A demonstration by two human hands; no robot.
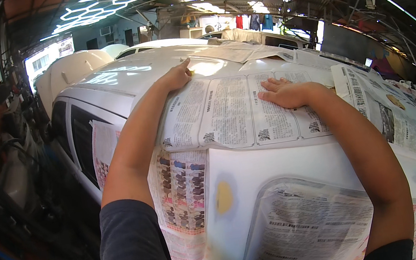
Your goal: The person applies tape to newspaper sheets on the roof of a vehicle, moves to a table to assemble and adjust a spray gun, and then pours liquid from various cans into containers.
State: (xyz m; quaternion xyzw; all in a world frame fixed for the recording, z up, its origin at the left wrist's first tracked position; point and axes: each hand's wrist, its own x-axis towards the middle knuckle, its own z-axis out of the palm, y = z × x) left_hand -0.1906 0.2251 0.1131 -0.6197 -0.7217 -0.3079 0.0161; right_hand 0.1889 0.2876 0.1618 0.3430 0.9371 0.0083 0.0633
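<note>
The newspaper (232, 110) lies on the car roof (155, 64), long side running left to right; my right grip (289, 94), open and flat, is on it, my left grip (176, 77) by its far-left corner, closed or not I can't tell.

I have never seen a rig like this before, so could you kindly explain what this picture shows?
There is no robot: a person works bare-handed, filmed by a wide fisheye camera worn on the head, so straight edges bend. A newspaper sheet lies partly over a white car roof. The right hand rests flat on it; the left hand is near its far left corner, its grip hard to make out. Below, a yellow patch shows on the white body panel, beside a newspaper-covered window.
</note>
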